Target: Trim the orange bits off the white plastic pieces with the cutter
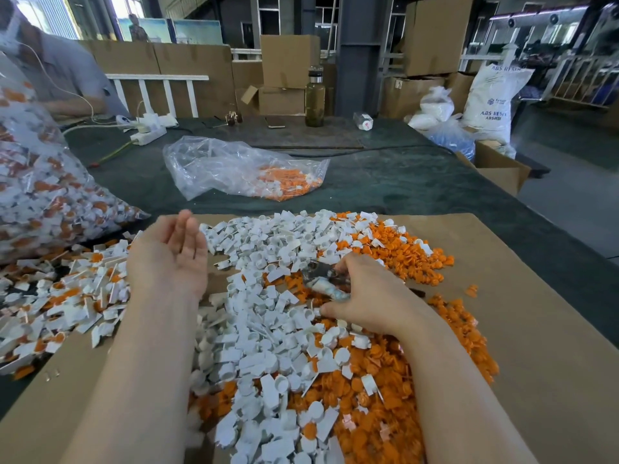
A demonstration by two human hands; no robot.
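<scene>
A big heap of white plastic pieces (261, 333) covers the middle of a cardboard sheet (522, 296), with loose orange bits (395, 390) piled along its right side. My left hand (167, 259) hovers palm up over the heap's left edge, fingers apart and empty. My right hand (365, 293) rests on the heap, closed around the cutter (323, 279), whose metal jaws and taped handle stick out to the left. To the left lie white pieces with orange bits still attached (57, 303).
A full clear bag of untrimmed pieces (40, 182) stands at the left. An almost flat clear bag with orange bits (244, 169) lies on the dark green table (402, 182). Another person sits at the far left. A bottle (315, 98), power strip and boxes are at the back.
</scene>
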